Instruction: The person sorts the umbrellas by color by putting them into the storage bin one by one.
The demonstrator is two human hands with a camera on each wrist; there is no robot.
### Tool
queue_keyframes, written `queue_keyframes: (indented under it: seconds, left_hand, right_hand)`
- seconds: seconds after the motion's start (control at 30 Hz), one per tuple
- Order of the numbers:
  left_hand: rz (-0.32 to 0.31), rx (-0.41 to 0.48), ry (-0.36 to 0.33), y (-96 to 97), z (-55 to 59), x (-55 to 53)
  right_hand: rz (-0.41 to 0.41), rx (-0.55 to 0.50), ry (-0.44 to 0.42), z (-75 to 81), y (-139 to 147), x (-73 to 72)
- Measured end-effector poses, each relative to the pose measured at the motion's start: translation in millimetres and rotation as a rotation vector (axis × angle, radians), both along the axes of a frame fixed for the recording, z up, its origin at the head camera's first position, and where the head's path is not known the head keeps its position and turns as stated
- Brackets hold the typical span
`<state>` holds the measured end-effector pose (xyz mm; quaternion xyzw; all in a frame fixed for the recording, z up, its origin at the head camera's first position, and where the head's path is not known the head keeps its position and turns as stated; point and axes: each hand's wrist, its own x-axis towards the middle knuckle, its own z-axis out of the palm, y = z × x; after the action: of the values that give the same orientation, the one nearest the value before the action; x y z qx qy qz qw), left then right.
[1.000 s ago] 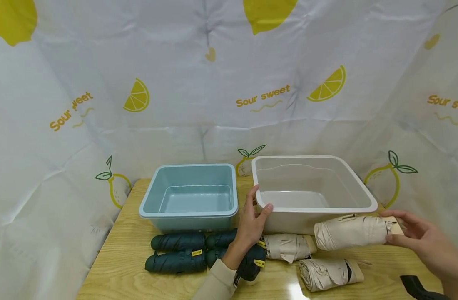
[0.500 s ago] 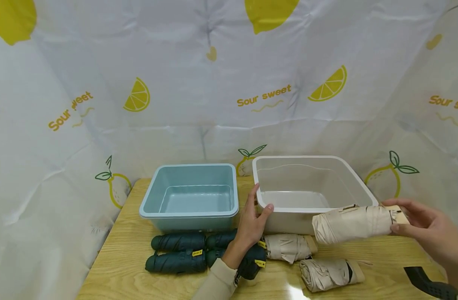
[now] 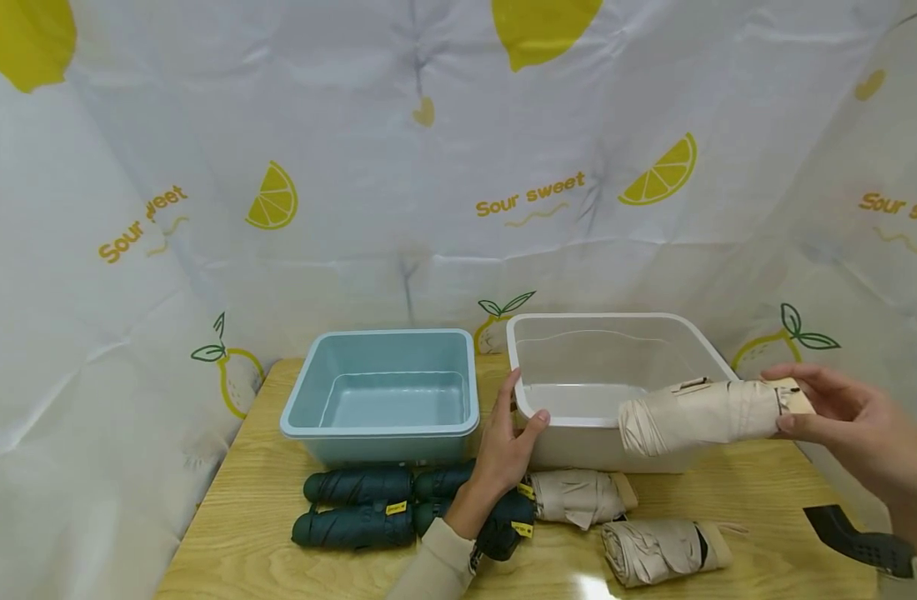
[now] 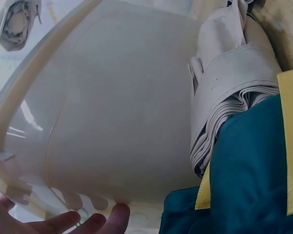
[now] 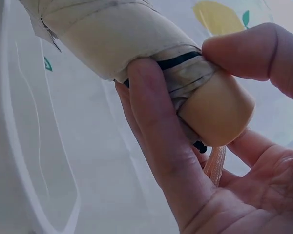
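right hand (image 3: 864, 433) pinches beige umbrella (image 3: 699, 417) by its end, higher than earlier, now overlapping front rim of pale bin (image 3: 578, 450) in head view; left hand (image 3: 503, 446) unmoved, fingers spread, touching bin's near-left corner.

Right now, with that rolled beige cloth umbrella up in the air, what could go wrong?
The right hand grips the rolled beige cloth umbrella at one end, so it might slip or droop. In the head view, its free end overlaps the front of the off-white rectangular plastic bin and could bump it. The left hand reaches across dark green rolled cloth umbrellas and might nudge them.
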<state>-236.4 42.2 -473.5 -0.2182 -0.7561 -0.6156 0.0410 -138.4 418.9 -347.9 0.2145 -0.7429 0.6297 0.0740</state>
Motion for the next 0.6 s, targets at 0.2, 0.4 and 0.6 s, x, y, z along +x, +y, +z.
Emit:
queue_keyframes:
  seconds: [0.2,0.4,0.6]
  left_hand:
    - [-0.005,0.006,-0.016,0.3,1.1,0.8]
    - [-0.004,0.021,-0.024,1.1,0.7,0.9]
    - [0.014,0.019,-0.019,1.9,0.9,1.0]
  right_hand:
    - [0.045,-0.038,0.011,13.3,-7.5,-9.7]
    - [0.001,-0.024,-0.038,21.8,-14.8,-18.8]
    - [-0.021,0.040,-0.086,27.9,-19.5,-30.2]
